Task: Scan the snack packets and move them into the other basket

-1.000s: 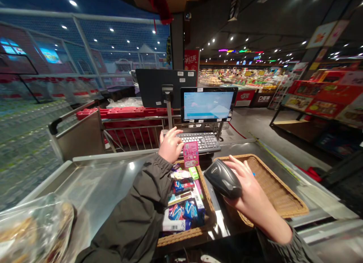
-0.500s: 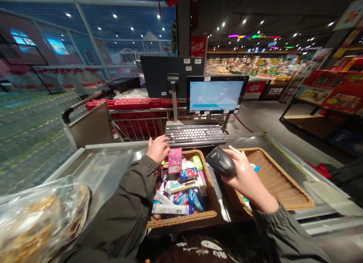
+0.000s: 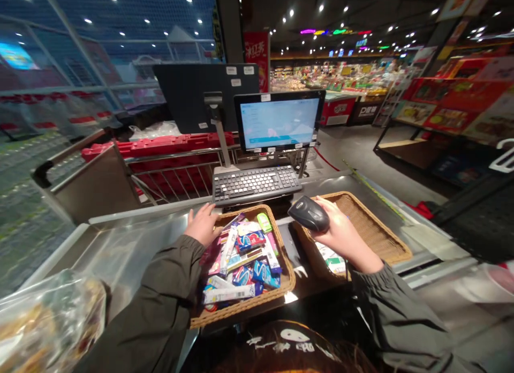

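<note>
- Right hand [image 3: 341, 235]: grip closed round scanner [image 3: 308, 213], nose pointing left toward packet basket [image 3: 244, 304].
- Left hand [image 3: 202, 224] nearer, at basket's left rim; grip looks open, empty, though fingertips are unclear.

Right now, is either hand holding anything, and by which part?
The right hand grips a black scanner by its handle, head jutting left. The left hand lies open on the wicker basket rim, holding nothing.

Two arms stretched forward, hands well apart

The left forearm [image 3: 168, 287] points ahead and the left hand [image 3: 203, 224] lies palm down, fingers loose and a little spread. The right forearm [image 3: 381, 292] angles inward, and the right hand [image 3: 339, 233] is lifted, fingers curled tight in a grip.
</note>
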`<state>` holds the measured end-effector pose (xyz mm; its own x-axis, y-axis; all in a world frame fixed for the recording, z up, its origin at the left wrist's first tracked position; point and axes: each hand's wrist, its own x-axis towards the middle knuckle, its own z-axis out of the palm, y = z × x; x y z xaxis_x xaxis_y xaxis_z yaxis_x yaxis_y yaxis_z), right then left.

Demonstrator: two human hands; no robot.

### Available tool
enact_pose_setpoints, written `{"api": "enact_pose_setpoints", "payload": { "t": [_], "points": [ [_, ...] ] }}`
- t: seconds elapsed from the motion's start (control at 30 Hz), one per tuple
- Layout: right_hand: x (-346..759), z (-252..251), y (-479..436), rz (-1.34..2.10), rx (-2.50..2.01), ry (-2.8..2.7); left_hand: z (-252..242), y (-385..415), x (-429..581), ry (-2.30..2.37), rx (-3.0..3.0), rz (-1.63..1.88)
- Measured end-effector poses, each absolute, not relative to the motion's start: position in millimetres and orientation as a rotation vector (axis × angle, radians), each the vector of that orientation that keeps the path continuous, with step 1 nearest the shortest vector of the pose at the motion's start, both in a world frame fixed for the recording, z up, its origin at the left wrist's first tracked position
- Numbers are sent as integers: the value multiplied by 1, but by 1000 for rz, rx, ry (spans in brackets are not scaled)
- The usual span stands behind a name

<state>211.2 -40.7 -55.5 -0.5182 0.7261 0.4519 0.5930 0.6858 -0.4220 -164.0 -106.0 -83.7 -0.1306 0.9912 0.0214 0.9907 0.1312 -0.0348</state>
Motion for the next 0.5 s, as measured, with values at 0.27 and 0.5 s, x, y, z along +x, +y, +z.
{"api": "enact_pose_setpoints", "payload": {
  "t": [0.27,0.5],
  "points": [
    [317,-56,-19,165,-1321,-2081,-71,-34,-41,-1722,-2665,-273],
    [380,-76,-23,127,-1461,-1962,-113,40,97,-1282,-3031,-111]
  ]
}}
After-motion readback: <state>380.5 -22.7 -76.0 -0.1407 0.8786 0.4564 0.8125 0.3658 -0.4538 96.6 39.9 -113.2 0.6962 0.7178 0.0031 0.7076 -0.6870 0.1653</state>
